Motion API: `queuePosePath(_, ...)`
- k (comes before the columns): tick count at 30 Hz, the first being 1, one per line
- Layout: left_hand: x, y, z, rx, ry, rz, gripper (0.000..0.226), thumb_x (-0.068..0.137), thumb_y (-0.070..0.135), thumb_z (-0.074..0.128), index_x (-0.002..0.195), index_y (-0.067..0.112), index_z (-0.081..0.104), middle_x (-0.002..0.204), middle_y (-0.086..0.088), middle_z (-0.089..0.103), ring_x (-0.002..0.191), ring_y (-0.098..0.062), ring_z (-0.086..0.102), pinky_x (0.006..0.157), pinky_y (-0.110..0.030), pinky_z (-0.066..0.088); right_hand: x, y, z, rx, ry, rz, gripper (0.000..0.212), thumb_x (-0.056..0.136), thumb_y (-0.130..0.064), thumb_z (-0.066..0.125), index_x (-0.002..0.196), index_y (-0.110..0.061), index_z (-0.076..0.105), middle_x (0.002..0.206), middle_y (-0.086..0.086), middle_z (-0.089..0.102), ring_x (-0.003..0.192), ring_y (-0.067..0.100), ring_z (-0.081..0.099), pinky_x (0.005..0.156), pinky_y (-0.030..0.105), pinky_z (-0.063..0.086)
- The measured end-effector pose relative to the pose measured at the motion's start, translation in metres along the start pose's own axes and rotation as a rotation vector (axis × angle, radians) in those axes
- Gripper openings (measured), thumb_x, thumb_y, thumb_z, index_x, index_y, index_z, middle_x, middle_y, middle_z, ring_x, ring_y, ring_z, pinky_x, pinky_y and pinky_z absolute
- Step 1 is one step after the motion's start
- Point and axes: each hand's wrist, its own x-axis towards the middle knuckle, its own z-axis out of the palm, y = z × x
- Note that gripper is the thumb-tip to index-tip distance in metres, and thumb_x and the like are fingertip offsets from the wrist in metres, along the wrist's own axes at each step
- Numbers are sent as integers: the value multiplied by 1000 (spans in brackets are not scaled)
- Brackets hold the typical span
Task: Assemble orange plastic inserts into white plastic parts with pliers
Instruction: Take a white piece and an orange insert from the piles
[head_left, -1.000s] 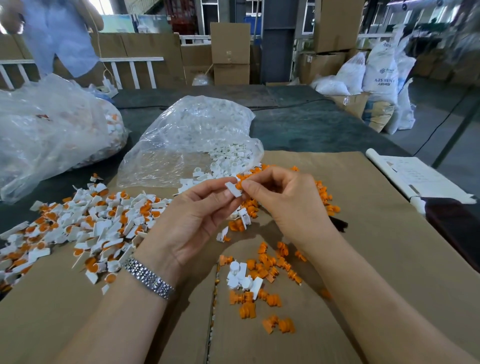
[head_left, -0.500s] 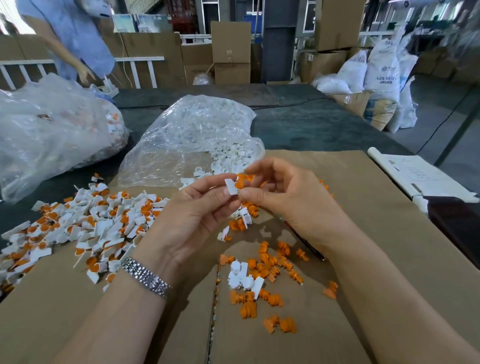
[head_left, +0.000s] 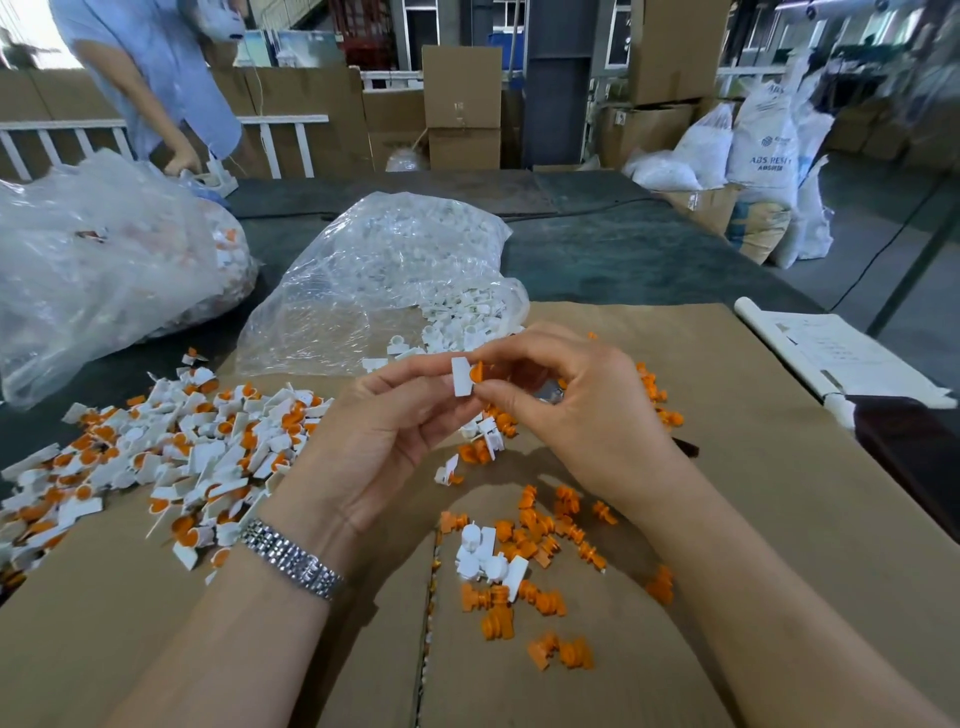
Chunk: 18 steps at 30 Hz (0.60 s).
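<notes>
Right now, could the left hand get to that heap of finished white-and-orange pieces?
Probably yes: the heap lies beside the left hand with nothing between, though it pinches a white part.

Above the cardboard sheet (head_left: 779, 493), the left hand (head_left: 374, 447) pinches a white part (head_left: 461, 376) while the right hand (head_left: 582, 415) pinches an orange insert (head_left: 477, 373) against it. Loose orange inserts (head_left: 524, 592) lie near, a heap of assembled pieces (head_left: 171, 457) to the left, and a clear bag of white parts (head_left: 384, 280) farther off
</notes>
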Motion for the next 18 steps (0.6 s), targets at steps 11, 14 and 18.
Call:
queuePosePath(11,-1,3,6,35,106,-19,6,72,-4,74,78,-2,76,93,-18,77,84,-25,78,71,-25,62,-1,3,2,-135,-5,-100,24,89,-14,77,113,-16,75,100,-3,68,90,9,65,82,28,55)
queuePosePath(14,-2,3,7,57,127,-19,4,71,-3,75,73,1,76,92,-15,76,83,-22,77,71,-25,62,-1,2,2,-141,-5,-95,26,87,-21,79,112,-17,75,99,-3,68,87,8,65,81,28,56)
queuePosePath(18,-3,3,8,64,125,-18,4,70,-2,75,71,1,76,91,-14,77,82,-21,77,71,-24,61,-1,2,2,-144,2,-83,25,88,-19,79,112,-16,76,99,-1,69,87,9,65,82,29,55)
